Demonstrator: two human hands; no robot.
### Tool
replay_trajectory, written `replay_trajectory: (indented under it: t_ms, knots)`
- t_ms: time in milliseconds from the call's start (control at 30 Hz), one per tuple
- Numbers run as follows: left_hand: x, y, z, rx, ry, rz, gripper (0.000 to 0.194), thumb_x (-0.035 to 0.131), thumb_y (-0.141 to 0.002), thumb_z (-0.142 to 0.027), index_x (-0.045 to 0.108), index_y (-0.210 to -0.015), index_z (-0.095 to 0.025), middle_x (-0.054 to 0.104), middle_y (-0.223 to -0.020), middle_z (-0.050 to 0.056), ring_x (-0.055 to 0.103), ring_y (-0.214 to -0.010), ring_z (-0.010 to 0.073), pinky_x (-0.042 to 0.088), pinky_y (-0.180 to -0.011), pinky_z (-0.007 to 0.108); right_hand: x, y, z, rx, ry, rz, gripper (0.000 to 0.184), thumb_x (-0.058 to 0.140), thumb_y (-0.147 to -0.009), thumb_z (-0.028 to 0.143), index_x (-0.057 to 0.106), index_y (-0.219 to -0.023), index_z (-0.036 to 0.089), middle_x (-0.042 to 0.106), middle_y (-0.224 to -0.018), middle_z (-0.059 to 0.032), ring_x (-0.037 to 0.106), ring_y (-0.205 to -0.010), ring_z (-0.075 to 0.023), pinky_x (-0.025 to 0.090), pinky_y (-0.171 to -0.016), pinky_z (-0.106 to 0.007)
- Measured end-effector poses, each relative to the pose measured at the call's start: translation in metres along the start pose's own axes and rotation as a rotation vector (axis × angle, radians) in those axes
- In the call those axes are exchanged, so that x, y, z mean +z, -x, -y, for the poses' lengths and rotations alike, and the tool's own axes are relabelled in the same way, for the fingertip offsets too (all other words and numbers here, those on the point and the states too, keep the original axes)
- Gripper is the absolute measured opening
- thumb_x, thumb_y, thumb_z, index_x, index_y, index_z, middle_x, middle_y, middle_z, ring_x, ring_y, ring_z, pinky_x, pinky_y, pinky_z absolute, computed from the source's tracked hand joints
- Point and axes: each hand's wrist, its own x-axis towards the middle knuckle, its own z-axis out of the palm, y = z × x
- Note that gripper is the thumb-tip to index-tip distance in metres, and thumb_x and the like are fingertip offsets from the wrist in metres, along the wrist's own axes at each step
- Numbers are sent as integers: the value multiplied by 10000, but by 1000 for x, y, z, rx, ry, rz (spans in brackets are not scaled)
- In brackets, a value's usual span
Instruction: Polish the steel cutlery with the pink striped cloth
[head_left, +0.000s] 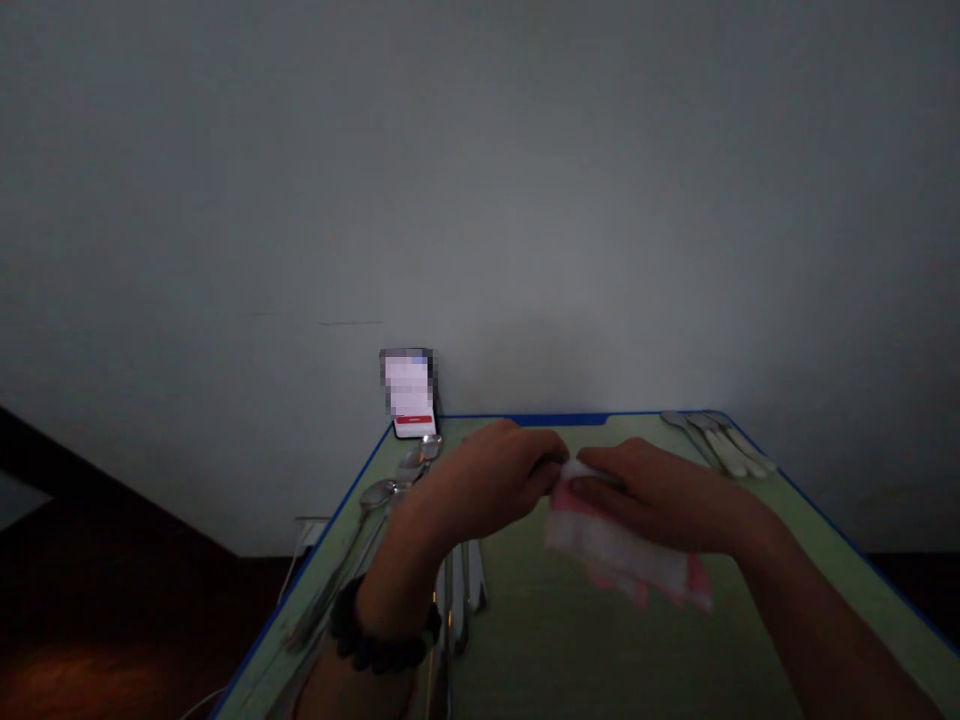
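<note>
My right hand (pixel 645 490) is closed on a pink and white cloth (pixel 615 545), whose loose end hangs down over the table. Almost meeting it, my left hand (pixel 499 475) is closed too, fingertips at the cloth's upper corner; whatever lies in its pinch is hidden. A dark beaded bracelet circles the left wrist. Several metal spoons (pixel 376 494) lie along the table's left side, partly behind my left forearm. Below that forearm, flat metal cutlery handles (pixel 459 610) show, their other ends covered.
The green table (pixel 570 650) has a blue edge and stands against a grey wall (pixel 525 200). A lit phone (pixel 411 390) leans on the wall at the back left. Several pieces of cutlery with pale handles (pixel 724 445) lie at the back right. A white cable (pixel 291 570) hangs at left.
</note>
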Motion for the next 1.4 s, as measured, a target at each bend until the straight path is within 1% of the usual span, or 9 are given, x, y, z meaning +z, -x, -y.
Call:
replay_trajectory:
  t_ms: [100,367,567,733,1000,1100,1167,1267,1400]
  knots:
    - [-6,2,3,-24,113,-7,204,441,-856,-240,630,-916,-193,659,-768,5,576,-662,116,404,-612,218,-3,0,-2,-37,-72,10,233,352,-898,329,524,-826,188,577,-739,-14,506,-663,-127,316,-590,-242]
    - [-29,23,32,-223,301,-268,234,472,-846,-341,622,-934,-185,648,-715,-4,545,-557,83,401,-489,168,-27,12,-17,17,-118,-31,352,327,-893,443,526,-779,176,568,-661,2,472,-556,-101,305,-508,-225]
    - [-26,15,21,-273,630,-504,228,596,-773,-302,587,-933,-140,640,-690,12,555,-506,87,454,-465,188,-22,8,-9,8,-173,-98,343,320,-896,427,513,-771,173,569,-656,-1,465,-549,-99,300,-503,-229]
    - [-11,1,10,-116,930,-437,220,621,-750,-207,602,-960,-145,671,-846,42,599,-649,112,509,-616,239,-14,3,4,-51,-229,-112,328,285,-915,406,482,-789,176,568,-689,1,467,-583,-100,308,-547,-236]
    - [-8,-8,6,-135,763,-490,158,529,-828,-261,613,-877,-137,671,-829,42,552,-641,102,456,-583,217,-12,0,-3,-103,-301,-62,283,293,-924,340,493,-808,177,577,-741,0,476,-614,-99,341,-584,-224]
    - [-10,-9,6,-152,716,-495,178,484,-850,-292,575,-862,-139,655,-826,42,544,-640,101,454,-593,221,-12,-1,-13,-75,-296,-162,292,302,-917,360,509,-827,175,566,-770,-17,483,-656,-113,362,-618,-235]
    - [-12,-8,9,-179,635,-476,198,454,-861,-308,564,-835,-145,638,-791,27,530,-624,93,444,-592,213,-10,-4,-20,-55,-331,-340,284,331,-904,381,517,-839,176,557,-824,-36,497,-737,-131,384,-689,-253]
    - [-16,-2,14,-181,531,-324,266,396,-880,-323,553,-752,-152,598,-688,-4,517,-598,85,430,-582,201,-7,-10,-29,30,-630,-606,335,325,-884,467,514,-974,206,561,-974,-61,524,-864,-165,420,-759,-293]
    - [-18,5,15,-192,485,-129,311,352,-892,-365,530,-740,-161,513,-554,-35,498,-505,79,393,-491,182,-5,-17,-35,128,-1234,-622,493,253,-850,577,367,-1222,275,478,-1237,-81,549,-976,-221,488,-732,-357]
